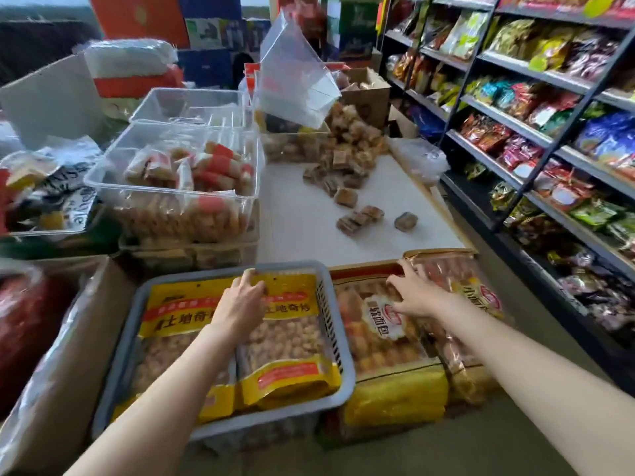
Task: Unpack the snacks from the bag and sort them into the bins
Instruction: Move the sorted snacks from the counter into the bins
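Observation:
A grey plastic basket [338, 369] in front of me holds two yellow snack bags [292, 345] side by side. My left hand [244, 297] lies on them, its fingers curled over the top edge of the right-hand bag. To the right, a cardboard box [364, 267] holds clear bags of small breads [378, 338]. Spread fingers of my right hand [414, 293] rest on the top bread bag. Further back stands a clear bin [171, 197] of red-and-white wrapped snacks, with a pile of brown wrapped snacks [354, 146] on the white table [299, 214].
An empty clear bin [187, 104] stands behind the filled one, and another clear bin [295, 84] tilts over the brown pile. Stocked shelves [536, 139] line the right side. A cardboard box [51, 355] with a red bag sits at the left.

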